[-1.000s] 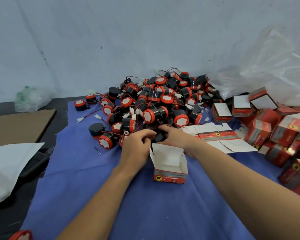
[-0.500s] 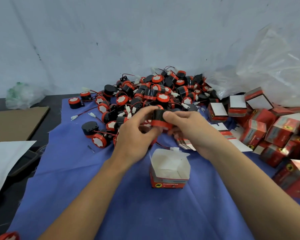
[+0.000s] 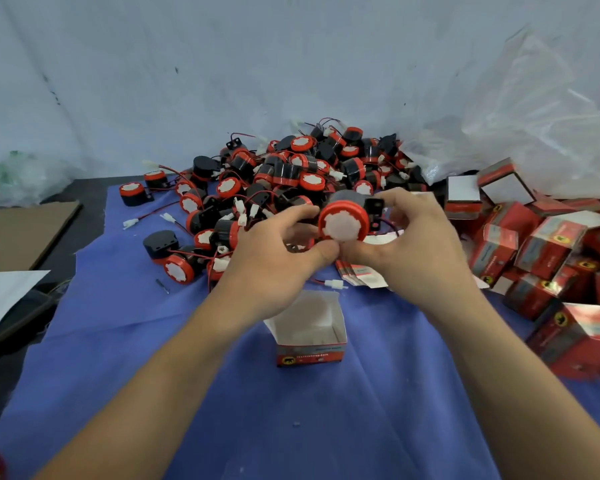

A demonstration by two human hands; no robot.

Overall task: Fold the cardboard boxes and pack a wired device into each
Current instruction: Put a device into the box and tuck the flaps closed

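I hold one wired device [image 3: 343, 221], a black drum with a red rim and white face, in the air above an open cardboard box [image 3: 310, 336]. My right hand [image 3: 406, 244] grips it from the right and below. My left hand [image 3: 278, 258] pinches its left edge with thumb and forefinger. Its red wire with a white plug [image 3: 335, 284] hangs down behind the box. The box stands upright on the blue cloth [image 3: 125, 341], top flaps open, nothing visible inside. A big heap of the same devices [image 3: 284, 174] lies behind my hands.
Folded red boxes [image 3: 541, 258] pile up at the right, under a clear plastic bag [image 3: 520, 126]. Flat box blanks [image 3: 364, 275] lie beneath my right hand. Brown cardboard [image 3: 21, 230] and a white sheet [image 3: 4, 292] sit left of the cloth.
Both hands have lifted a device out of the heap and turned it until its white face points at me. The open box has stayed where it was.
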